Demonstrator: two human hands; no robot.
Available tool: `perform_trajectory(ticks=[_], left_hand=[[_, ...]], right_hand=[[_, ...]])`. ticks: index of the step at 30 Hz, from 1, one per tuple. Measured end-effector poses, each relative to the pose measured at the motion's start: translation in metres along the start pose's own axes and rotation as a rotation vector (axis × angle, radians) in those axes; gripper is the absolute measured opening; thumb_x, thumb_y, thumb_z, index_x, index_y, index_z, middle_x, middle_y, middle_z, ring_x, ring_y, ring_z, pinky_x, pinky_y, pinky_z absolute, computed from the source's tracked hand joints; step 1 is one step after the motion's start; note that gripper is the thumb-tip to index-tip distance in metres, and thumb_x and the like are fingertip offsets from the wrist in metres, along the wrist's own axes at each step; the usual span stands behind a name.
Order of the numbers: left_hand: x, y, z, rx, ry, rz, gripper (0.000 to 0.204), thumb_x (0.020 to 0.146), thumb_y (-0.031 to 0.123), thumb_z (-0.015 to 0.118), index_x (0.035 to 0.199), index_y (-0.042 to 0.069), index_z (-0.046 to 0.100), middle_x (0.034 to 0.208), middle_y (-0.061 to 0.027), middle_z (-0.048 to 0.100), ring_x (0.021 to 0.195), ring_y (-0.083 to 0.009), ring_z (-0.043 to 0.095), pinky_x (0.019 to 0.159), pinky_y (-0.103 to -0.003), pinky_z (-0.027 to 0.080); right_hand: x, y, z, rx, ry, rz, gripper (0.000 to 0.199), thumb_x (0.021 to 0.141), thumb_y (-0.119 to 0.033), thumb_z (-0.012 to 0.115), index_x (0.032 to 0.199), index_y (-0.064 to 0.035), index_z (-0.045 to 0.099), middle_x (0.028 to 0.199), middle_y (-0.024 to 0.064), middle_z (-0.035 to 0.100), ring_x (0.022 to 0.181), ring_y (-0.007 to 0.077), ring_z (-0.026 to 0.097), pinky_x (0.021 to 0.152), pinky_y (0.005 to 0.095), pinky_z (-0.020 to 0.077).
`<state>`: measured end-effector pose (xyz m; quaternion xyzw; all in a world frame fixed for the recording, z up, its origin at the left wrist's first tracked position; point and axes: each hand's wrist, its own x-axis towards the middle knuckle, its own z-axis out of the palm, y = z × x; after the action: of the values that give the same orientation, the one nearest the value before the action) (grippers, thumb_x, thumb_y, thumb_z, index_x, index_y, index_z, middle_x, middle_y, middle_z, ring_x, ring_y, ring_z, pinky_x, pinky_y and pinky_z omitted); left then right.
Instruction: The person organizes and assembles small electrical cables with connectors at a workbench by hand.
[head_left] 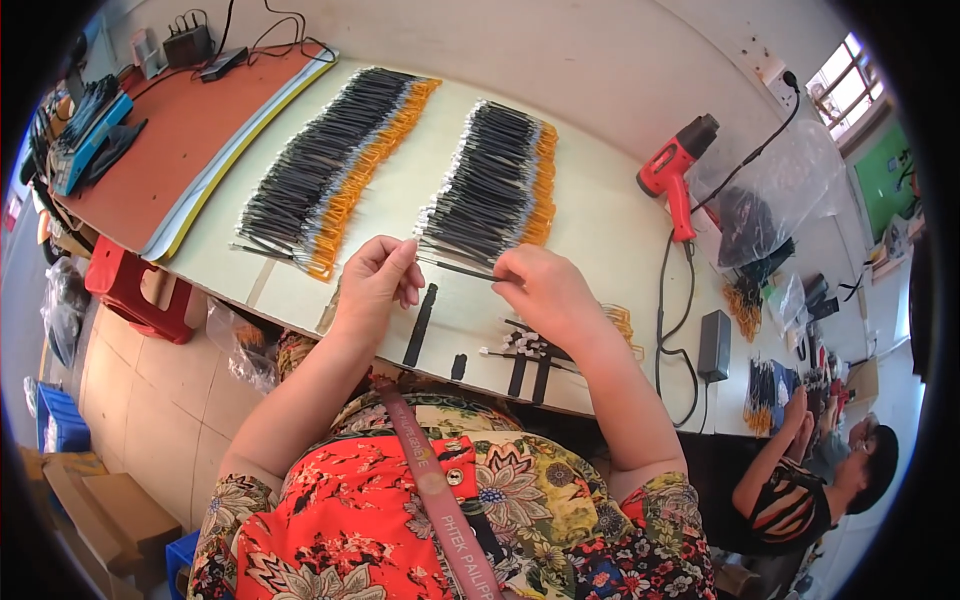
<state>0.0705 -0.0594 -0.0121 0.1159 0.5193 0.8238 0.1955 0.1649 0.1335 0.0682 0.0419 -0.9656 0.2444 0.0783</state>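
Observation:
My left hand (375,280) and my right hand (545,295) hold the two ends of one thin black sleeved wire (458,268) just above the table, fingers pinched on it. Right behind it lies a long row of the same black wires with orange ends (495,185). A second, longer row (325,170) lies to the left of that. Under my right hand sits a small loose pile of wires with white tips (525,347).
Black tape strips (420,325) mark the pale table (600,230) near its front edge. A red heat gun (675,175) with a cord and black adapter (714,345) lies right. A brown mat (170,140) lies left. Another person (810,490) works at lower right. A red stool (135,285) stands below.

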Motion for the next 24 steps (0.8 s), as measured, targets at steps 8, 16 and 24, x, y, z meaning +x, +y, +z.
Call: perform_trajectory(ticks=[8, 16, 24], left_hand=[[0.000, 0.003, 0.000, 0.006, 0.036, -0.052, 0.024, 0.091, 0.029, 0.061, 0.077, 0.010, 0.053, 0.061, -0.0014, 0.057, 0.044, -0.0078, 0.050, 0.041, -0.019, 0.034], [0.000, 0.001, 0.000, 0.004, 0.049, -0.049, 0.024, 0.091, 0.032, 0.060, 0.087, 0.010, 0.052, 0.060, -0.0024, 0.057, 0.043, -0.0075, 0.047, 0.041, -0.019, 0.034], [0.000, 0.005, -0.001, -0.003, 0.100, 0.017, 0.035, 0.096, 0.036, 0.048, 0.118, 0.010, 0.045, 0.061, -0.0042, 0.057, 0.045, -0.0073, 0.046, 0.044, -0.019, 0.035]], right_hand=[[0.004, 0.001, 0.004, -0.053, 0.037, -0.043, 0.008, 0.078, -0.009, 0.063, 0.082, -0.0050, 0.057, 0.080, 0.0095, 0.059, 0.082, 0.0289, 0.058, 0.069, 0.0394, 0.0473], [0.006, 0.002, 0.005, -0.070, 0.046, -0.056, 0.008, 0.078, -0.009, 0.063, 0.082, -0.0052, 0.057, 0.083, 0.0089, 0.058, 0.084, 0.0284, 0.058, 0.070, 0.0394, 0.0474], [0.021, 0.020, 0.023, -0.155, 0.110, -0.063, 0.007, 0.074, -0.008, 0.064, 0.079, -0.0056, 0.059, 0.081, 0.0089, 0.056, 0.084, 0.0287, 0.056, 0.074, 0.0401, 0.0455]])
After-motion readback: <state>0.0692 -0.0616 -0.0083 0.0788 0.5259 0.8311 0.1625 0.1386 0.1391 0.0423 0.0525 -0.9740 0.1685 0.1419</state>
